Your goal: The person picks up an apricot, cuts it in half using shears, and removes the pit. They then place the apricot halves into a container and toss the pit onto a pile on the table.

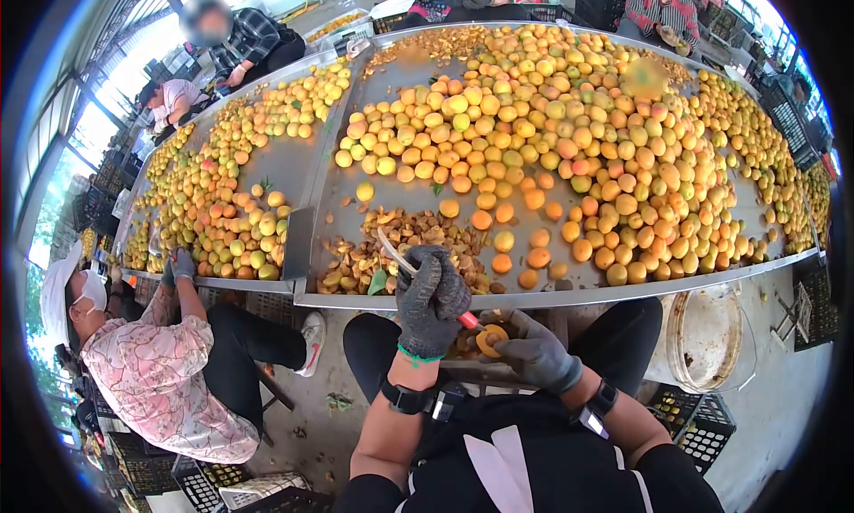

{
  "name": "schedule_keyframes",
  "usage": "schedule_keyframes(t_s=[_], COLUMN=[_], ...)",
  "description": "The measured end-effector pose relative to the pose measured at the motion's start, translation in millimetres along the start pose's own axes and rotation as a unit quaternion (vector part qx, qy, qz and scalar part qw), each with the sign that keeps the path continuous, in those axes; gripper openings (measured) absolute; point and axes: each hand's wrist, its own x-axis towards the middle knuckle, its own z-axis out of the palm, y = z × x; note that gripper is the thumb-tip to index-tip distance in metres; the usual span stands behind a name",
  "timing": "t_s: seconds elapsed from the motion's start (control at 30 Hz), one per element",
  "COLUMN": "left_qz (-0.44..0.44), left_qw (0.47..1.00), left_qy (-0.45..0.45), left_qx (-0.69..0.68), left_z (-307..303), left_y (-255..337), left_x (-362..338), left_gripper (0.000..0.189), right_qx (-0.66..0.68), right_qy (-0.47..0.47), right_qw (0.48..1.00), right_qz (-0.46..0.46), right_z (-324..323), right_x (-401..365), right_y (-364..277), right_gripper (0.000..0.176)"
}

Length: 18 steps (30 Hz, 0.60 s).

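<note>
My left hand (431, 299), in a dark knit glove with a green cuff edge, is closed around a slim tool. The tool's pale curved end (392, 250) sticks out above the fist, and its red part (468, 320) comes out below, pointing toward the fruit. My right hand (543, 353), in a grey glove, is closed on a cut-open apricot (491, 339) with its orange flesh showing. Both hands are over my lap, just in front of the table edge. Beyond my left hand lies a pile of brown apricot pits (418, 233) with a green leaf (377, 282).
Whole apricots (623, 175) are heaped on the metal table (307, 246), which has a raised rim. A seated co-worker (169, 362) is at my left; others sit along the far side. A white bucket (704, 339) and black crates (696, 424) stand at my right.
</note>
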Motion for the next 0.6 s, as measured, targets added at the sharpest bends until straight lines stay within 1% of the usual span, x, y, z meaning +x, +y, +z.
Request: schedule_keyframes(t_s=[0.07,0.13,0.2,0.23,0.27,0.3,0.33,0.37,0.4,0.43,0.47,0.5,0.53,0.57,0.6], left_qz=[-0.008,-0.021,-0.033,-0.045,-0.044,-0.033,-0.022,-0.021,-0.002,0.017,0.017,0.017,0.018,0.022,0.021], left_qw=[1.000,0.999,0.999,0.998,0.998,0.999,0.999,0.999,0.995,0.985,0.985,0.977,0.968,0.962,0.962], left_qy=[0.006,-0.019,-0.028,-0.038,-0.037,-0.003,0.032,0.032,0.099,0.164,0.163,0.206,0.249,0.270,0.270], left_qx=[-0.004,-0.028,-0.029,-0.031,-0.031,-0.027,-0.023,-0.023,0.016,0.055,0.055,0.046,0.037,0.041,0.040], left_z=[0,-2,1,3,6,10,13,17,21,23,19,14,11,9,7], left_y=[-4,-7,-5,-4,-4,-5,-7,-12,-17,-21,-24,-27,-29,-31,-30], left_x=[-1,-3,-5,-6,-7,-6,-5,-4,-3,-2,-3,-1,0,-1,-2], left_gripper=[0.016,0.018,0.020,0.023,0.023,0.026,0.030,0.030,0.033,0.036,0.036,0.037,0.038,0.033,0.033], right_qx=[0.002,0.004,0.014,0.013,0.014,0.015,0.014,-0.097,-0.207,-0.207,-0.251,-0.295,-0.295,-0.306,-0.316], right_qy=[0.000,-0.001,0.025,0.024,0.022,0.020,0.020,0.030,0.040,0.040,0.049,0.057,0.058,0.057,0.056], right_qw=[1.000,1.000,0.999,0.999,0.999,1.000,1.000,0.993,0.973,0.973,0.955,0.933,0.933,0.928,0.923], right_qz=[0.009,0.018,0.044,0.046,0.020,-0.006,-0.005,-0.051,-0.096,-0.097,-0.148,-0.198,-0.198,-0.206,-0.213], right_z=[-8,-6,3,3,2,1,0,0,0,-2,-6,-8,-9,-10,-9], right_x=[4,3,-1,-1,-2,-2,-1,0,1,3,8,11,12,12,11], right_y=[6,6,1,3,6,8,8,7,6,9,15,18,19,19,18], right_gripper=[0.034,0.035,0.026,0.026,0.023,0.021,0.021,0.018,0.016,0.016,0.016,0.015,0.015,0.016,0.017])
